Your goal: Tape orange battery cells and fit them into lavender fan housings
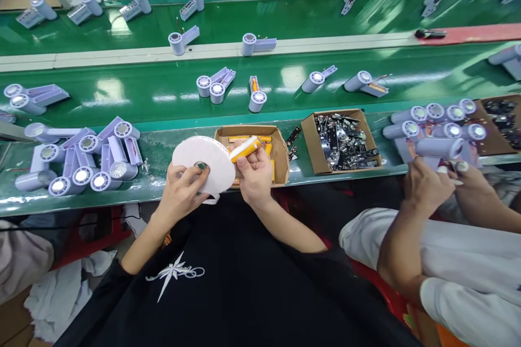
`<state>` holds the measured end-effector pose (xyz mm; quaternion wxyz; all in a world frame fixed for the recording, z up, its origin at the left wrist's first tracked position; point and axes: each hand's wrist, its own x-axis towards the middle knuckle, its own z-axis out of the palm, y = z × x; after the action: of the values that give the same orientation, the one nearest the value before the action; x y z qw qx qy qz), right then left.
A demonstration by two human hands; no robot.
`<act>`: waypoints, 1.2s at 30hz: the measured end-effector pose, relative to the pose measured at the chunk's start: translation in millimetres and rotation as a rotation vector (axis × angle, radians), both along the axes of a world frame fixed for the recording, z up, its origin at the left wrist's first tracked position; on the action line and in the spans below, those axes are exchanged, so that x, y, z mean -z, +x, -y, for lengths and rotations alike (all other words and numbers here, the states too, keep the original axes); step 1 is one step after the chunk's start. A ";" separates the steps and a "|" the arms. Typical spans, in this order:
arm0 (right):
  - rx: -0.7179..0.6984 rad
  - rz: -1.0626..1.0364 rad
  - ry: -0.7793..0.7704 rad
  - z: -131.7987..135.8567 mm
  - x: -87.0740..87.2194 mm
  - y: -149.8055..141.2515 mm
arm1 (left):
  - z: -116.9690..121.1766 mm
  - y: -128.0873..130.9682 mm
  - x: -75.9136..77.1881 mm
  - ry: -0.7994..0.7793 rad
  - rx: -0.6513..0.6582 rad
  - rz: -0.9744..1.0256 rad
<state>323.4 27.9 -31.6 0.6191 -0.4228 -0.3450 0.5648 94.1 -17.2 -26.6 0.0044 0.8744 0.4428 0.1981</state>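
Note:
My left hand (185, 190) grips a round white roll of tape (203, 154), its fingers at the dark hole in the middle. A loose white end hangs at the roll's lower edge. In my right hand (256, 176) is a yellow cylindrical battery (246, 149), pinched between thumb and fingers, with a white strip along its upper side. The battery's left end meets the right edge of the roll. Behind both hands stands an open cardboard box (280, 160) with several yellow batteries in it, partly hidden by the roll and my right hand.
To the left lies a cluster of lilac fan housings (83, 173). On the right are a box of circuit boards (342, 141) and a co-worker's hands (431, 181) holding a lilac housing. More housings sit on the green conveyor belt (142, 87) ahead.

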 end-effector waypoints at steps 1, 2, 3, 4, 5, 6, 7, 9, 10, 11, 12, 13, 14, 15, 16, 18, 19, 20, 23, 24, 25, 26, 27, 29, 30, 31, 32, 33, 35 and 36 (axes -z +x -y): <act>0.064 -0.006 0.032 -6.1 -3.9 0.1 | 5.8 6.4 0.8 -0.005 0.020 0.030; 0.105 0.011 0.069 -16.8 -8.6 7.1 | 11.3 10.0 1.7 -0.025 0.078 0.051; 0.132 0.041 0.106 -30.6 -13.5 20.5 | 15.5 9.6 3.3 -0.060 0.157 0.061; 0.191 0.064 0.146 -45.2 -17.8 38.6 | 17.3 4.3 5.8 -0.098 0.224 0.062; 0.254 0.073 0.178 -58.2 -20.7 58.9 | 16.2 -6.3 9.9 -0.127 0.248 0.056; 0.304 0.078 0.190 -67.0 -21.7 78.8 | 11.9 -21.5 15.7 -0.147 0.225 0.043; 0.318 0.087 0.187 -70.1 -20.3 95.9 | 5.0 -40.1 22.9 -0.150 0.142 0.029; 0.288 0.062 0.157 -57.3 -9.3 116.2 | -12.1 -79.3 38.5 -0.160 -0.076 -0.026; 0.249 0.030 0.132 -43.1 0.0 119.4 | -19.9 -95.3 44.8 -0.177 -0.170 -0.038; 0.205 -0.015 0.102 -25.9 10.9 119.2 | -26.5 -106.3 48.9 -0.186 -0.234 -0.029; 0.161 -0.063 0.066 -7.6 22.2 117.0 | -31.9 -110.8 50.0 -0.182 -0.271 -0.003; 0.127 -0.107 0.030 9.9 32.7 114.4 | -37.3 -108.2 47.9 -0.161 -0.278 0.035; 0.109 -0.144 0.002 25.1 41.2 112.3 | -44.0 -98.2 42.8 -0.134 -0.255 0.076; 0.107 -0.171 -0.014 36.7 47.2 111.6 | -53.5 -81.3 35.4 -0.114 -0.210 0.107; 0.120 -0.188 -0.018 44.5 50.2 112.3 | -67.0 -58.3 26.8 -0.106 -0.151 0.125; 0.159 -0.200 0.000 49.1 48.2 117.1 | -106.7 2.3 10.1 -0.175 -0.032 0.097; 0.171 -0.199 0.015 47.7 43.9 120.2 | -131.9 36.8 3.6 -0.222 0.006 0.061; 0.175 -0.195 0.030 45.2 38.1 123.1 | -159.4 71.9 -1.2 -0.260 0.005 0.015; 0.178 -0.172 0.087 42.5 18.9 129.3 | -241.6 160.4 -7.1 -0.281 -0.062 -0.113; 0.187 -0.165 0.111 45.5 14.2 131.3 | -265.3 179.0 -6.7 -0.255 -0.111 -0.136; 0.201 -0.159 0.131 50.5 11.4 133.9 | -285.7 190.7 -5.3 -0.222 -0.183 -0.158; 0.216 -0.156 0.143 57.3 10.9 137.4 | -302.4 195.7 -2.9 -0.204 -0.257 -0.190; 0.227 -0.156 0.143 65.2 12.6 141.7 | -315.2 195.1 0.2 -0.201 -0.318 -0.230; 0.228 -0.162 0.097 81.5 22.0 152.1 | -329.9 182.0 8.0 -0.221 -0.342 -0.318; 0.221 -0.169 0.057 88.6 28.8 157.4 | -332.7 172.7 11.9 -0.224 -0.309 -0.347; 0.211 -0.178 0.016 94.1 36.2 162.2 | -333.2 163.0 15.4 -0.217 -0.261 -0.367; 0.201 -0.189 -0.020 97.8 43.7 166.2 | -332.0 153.9 18.4 -0.208 -0.207 -0.378; 0.191 -0.198 -0.046 99.4 50.6 169.2 | -329.8 145.8 20.6 -0.200 -0.155 -0.391; 0.177 -0.204 -0.071 96.7 61.0 172.0 | -324.1 132.4 22.9 -0.188 -0.057 -0.414; 0.167 -0.198 -0.072 92.5 64.1 171.8 | -321.6 126.7 23.4 -0.184 -0.017 -0.423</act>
<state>495.3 -64.6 -95.7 0.6795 -0.4141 -0.2254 0.5621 220.8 304.4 -50.0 -0.0105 0.8887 0.4574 -0.0309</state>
